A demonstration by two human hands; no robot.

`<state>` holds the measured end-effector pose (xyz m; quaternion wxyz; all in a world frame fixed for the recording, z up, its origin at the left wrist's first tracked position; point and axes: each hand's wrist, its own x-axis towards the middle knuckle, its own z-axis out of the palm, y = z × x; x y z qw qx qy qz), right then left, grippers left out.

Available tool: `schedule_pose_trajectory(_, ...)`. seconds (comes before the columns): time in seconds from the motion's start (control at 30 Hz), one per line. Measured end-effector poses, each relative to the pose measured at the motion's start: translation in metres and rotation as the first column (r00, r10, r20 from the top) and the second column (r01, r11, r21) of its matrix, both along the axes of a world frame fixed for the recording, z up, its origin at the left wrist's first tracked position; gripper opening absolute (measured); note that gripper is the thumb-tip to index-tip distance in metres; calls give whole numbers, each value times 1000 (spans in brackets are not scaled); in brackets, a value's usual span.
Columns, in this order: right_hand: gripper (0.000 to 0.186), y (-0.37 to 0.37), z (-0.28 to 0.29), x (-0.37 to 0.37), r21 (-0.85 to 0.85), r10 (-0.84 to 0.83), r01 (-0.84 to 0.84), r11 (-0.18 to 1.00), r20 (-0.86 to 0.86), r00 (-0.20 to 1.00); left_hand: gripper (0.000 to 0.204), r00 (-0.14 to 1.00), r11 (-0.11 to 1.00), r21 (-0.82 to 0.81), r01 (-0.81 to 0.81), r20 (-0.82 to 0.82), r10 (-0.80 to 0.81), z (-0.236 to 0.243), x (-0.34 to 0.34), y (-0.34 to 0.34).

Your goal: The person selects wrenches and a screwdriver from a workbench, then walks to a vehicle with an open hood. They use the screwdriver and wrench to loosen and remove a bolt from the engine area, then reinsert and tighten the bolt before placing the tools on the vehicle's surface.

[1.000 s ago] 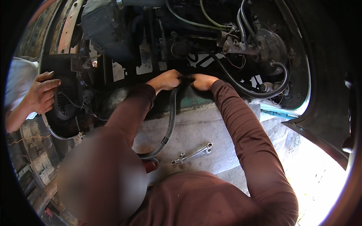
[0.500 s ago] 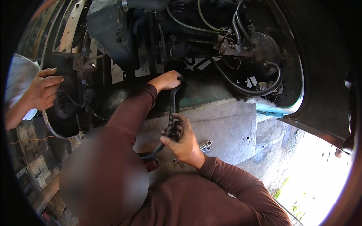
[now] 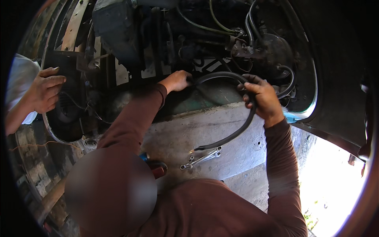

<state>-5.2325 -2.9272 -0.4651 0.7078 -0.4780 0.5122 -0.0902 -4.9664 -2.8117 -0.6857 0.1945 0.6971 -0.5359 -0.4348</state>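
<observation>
A black, partly ribbed hose [image 3: 224, 74] arches over the green-edged body panel [image 3: 213, 96] of a vehicle's engine bay. My left hand [image 3: 177, 81] is closed around its upper left part by the panel's inner edge; the fingertips are lost in dark shadow. Farther right, my right hand [image 3: 258, 96] grips the hose between thumb and fingers. From there it curves down and left to a free end with a small yellowish tip, just above some wrenches [image 3: 207, 157]. These lie on a flat grey surface [image 3: 237, 130] with small nuts [image 3: 192, 158] beside them.
Another person's hand [image 3: 46, 91] rests near a round-edged frame at the left. Hoses and a round housing [image 3: 278, 51] fill the back right of the bay. A red object [image 3: 160, 170] lies near my left arm. A dark panel [image 3: 339, 79] stands at the right.
My right hand has moved right and up with the hose, bending it into a wide arch. Its free end now shows above the wrenches. My left hand has stayed nearly in place.
</observation>
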Motion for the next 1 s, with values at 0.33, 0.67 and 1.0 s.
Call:
schedule_pose_trajectory(0.33,29,-44,4,53,-541,-41,-816,202,-838,545,31,966,971,-85,-222,-152,207,-13,-6,14)
schedule_pose_trajectory(0.67,13,-14,-59,72,-414,-181,-895,-168,-879,441,31,960,956,-130,-264,-129,248,-7,-12,11)
schedule_pose_trajectory(1.0,27,-34,-150,94,-158,268,-950,269,-935,231,26,970,944,-226,-242,-24,243,-4,-25,10)
